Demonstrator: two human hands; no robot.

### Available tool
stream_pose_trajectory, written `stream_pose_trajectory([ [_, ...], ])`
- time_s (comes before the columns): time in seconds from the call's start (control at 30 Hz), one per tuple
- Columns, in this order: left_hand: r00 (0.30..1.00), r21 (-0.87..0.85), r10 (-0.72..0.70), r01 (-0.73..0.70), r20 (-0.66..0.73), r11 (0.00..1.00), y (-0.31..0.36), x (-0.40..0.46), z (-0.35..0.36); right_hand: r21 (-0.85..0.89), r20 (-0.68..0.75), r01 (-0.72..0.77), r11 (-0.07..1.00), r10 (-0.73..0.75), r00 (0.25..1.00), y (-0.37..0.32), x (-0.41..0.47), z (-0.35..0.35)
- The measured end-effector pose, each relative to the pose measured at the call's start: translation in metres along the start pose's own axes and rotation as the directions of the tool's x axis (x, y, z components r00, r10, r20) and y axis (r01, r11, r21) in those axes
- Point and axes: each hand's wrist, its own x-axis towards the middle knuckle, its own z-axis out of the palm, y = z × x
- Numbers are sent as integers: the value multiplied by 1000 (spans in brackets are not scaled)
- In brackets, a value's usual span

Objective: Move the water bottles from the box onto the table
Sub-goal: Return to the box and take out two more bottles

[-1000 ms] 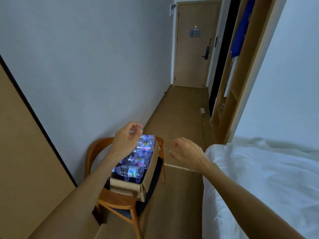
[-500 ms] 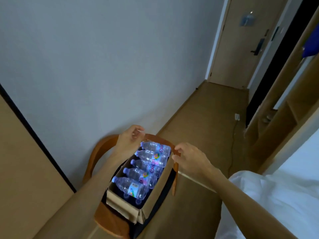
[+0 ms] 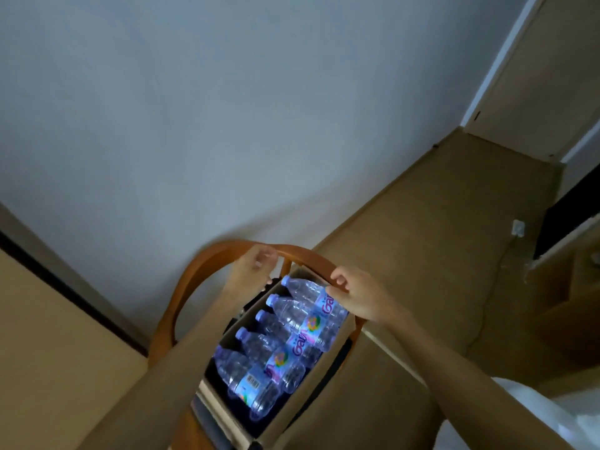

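An open cardboard box (image 3: 293,412) sits on a wooden chair (image 3: 191,287) below me. Several clear water bottles with purple caps lie side by side in it. My right hand (image 3: 355,297) is at the box's far right corner, thumb and curled fingers closed round the label end of the farthest bottle (image 3: 300,291). My left hand (image 3: 251,271) hovers over the far left corner beside the chair's curved back rail; its fingers are curled and blurred, and what they hold, if anything, is hidden.
A grey wall stands close behind the chair. A tan flat surface (image 3: 48,358) fills the lower left. A white bed (image 3: 532,420) is at the lower right. The floor runs right to a door (image 3: 552,76), with a power strip (image 3: 518,228) and cable.
My view has tilted down and closer to the box. My right hand has moved left from beside the bed to the farthest bottle. My left hand stays over the box's far left corner.
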Motion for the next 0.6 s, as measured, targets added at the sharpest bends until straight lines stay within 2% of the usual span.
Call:
stream_pose_trajectory([
  [0.17, 980, 1, -184, 185, -72, 983, -45, 21, 12, -8, 105, 64, 998, -63, 992, 22, 69, 22],
  [0.37, 907, 58, -359, 380, -221, 923, -82, 32, 30, 16, 284, 187, 982, -184, 941, 40, 144, 41],
  [0.6, 733, 67, -633, 665, -250, 744, -89, 24, 69, 115, 464, 260, 959, -283, 840, 55, 195, 49],
])
